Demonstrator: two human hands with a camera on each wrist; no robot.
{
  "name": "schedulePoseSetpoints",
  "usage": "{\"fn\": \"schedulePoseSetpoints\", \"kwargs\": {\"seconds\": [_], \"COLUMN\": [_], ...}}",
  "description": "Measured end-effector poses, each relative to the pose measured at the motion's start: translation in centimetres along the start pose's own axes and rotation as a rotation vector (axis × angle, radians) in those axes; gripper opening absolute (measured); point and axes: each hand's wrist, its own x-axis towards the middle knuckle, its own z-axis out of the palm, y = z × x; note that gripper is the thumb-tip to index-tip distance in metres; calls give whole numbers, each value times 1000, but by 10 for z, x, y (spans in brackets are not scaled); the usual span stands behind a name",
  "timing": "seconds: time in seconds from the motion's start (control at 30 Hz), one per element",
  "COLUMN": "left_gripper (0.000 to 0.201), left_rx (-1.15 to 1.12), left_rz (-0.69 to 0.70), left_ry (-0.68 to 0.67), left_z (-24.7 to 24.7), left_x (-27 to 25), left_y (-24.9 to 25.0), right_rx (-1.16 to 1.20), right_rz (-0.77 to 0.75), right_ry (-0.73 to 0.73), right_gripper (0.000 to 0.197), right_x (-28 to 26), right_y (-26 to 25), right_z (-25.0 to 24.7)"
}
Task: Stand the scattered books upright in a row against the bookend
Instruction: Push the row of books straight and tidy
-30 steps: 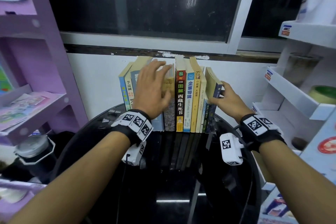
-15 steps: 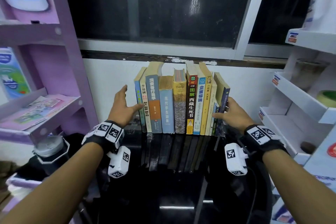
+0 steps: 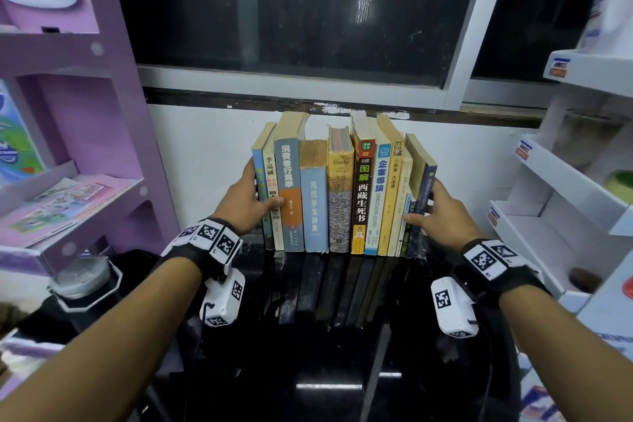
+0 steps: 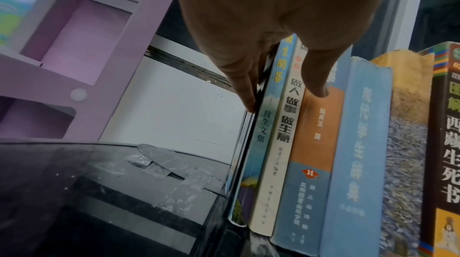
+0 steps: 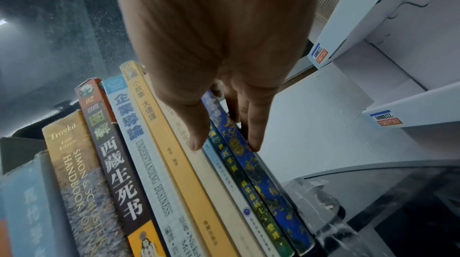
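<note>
- Books (image 3: 342, 195) in one upright row on the dark shiny table (image 3: 342, 370), backs close to the white wall, spines facing out.
- Left hand (image 3: 245, 204) at the left end: fingers flat along the outside, thumb across the spines of the first few books (a squeeze, not a lift).
- Right hand (image 3: 433, 216) at the right end: fingers flat against the cover of the dark blue book (image 3: 424, 205), thumb on the thin spines next to it.
- Hands well apart, one at each end, pressing the row between them.
- Bookend: maybe the thin dark plate (image 4: 248, 133) seen from the left wrist just outside the first book, but hard to tell.
- Stiff and fairly heavy all together, probably; thick ones in the middle steady, thin ones on the right bendy and quick to tip.
- Dark blue book leaning a little at the top (likely the first to slide on such a smooth table).
- Best to hold low and flat on the end covers, pushing inward, not pulling at the tops.
- Purple shelf (image 3: 68, 202) on the left with flat picture papers on it.
- White shelf (image 3: 565, 188) on the right with a green round thing (image 3: 620, 181), only partly in view.
</note>
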Motion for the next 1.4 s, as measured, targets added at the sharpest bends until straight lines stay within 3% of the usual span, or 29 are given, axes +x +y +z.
{"fn": "schedulePoseSetpoints", "kwargs": {"seconds": [0.53, 0.8, 1.17, 1.4], "left_gripper": [66, 63, 59, 51], "left_rx": [237, 183, 169, 279], "left_rz": [78, 148, 32, 18], "left_ry": [-24, 22, 49, 23], "left_z": [6, 5, 4, 3], "left_x": [9, 2, 1, 4], "left_y": [6, 5, 10, 14], "right_rx": [-26, -33, -101, -96], "right_rz": [-30, -35, -50, -60], "right_ry": [15, 7, 50, 39], "right_gripper": [51, 53, 52, 54], "right_x": [12, 13, 24, 23], "right_y": [19, 17, 20, 24], "right_z": [-10, -6, -2, -5]}}
